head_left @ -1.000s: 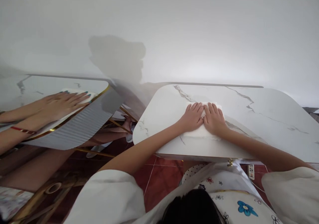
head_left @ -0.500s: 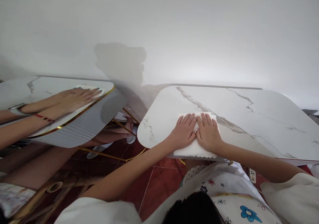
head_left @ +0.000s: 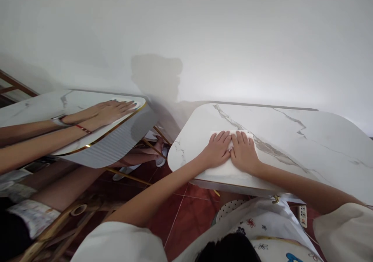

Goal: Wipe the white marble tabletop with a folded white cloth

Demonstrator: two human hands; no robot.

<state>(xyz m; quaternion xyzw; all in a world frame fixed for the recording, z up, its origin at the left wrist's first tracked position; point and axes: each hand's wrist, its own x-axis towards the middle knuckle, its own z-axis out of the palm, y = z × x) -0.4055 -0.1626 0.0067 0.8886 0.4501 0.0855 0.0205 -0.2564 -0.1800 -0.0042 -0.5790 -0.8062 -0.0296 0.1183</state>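
Observation:
A white cloth or paper towel (head_left: 223, 171) lies flat on the marble-patterned white tabletop (head_left: 291, 137), close to its front edge. My left hand (head_left: 219, 150) rests palm down on the towel's left half, its fingers stretched forward. Beside it, my right hand (head_left: 243, 151) lies flat on the right half, also with fingers extended. The thumbs nearly meet in the middle, and a bit of towel bunches up between them. Most of the towel is covered by the hands.
At left, another person's hands (head_left: 116, 110) press a white towel on a second gold-edged table (head_left: 78, 97). A white wall (head_left: 233, 40) stands behind both tables. Below are a wooden chair frame (head_left: 67, 223), a red tiled floor (head_left: 186, 215) and a power strip (head_left: 302, 216).
My hands and the towel have slid slightly forward; the towel's near edge no longer reaches the table's front edge. The view has turned a little left. The other person's hands stay on their towel.

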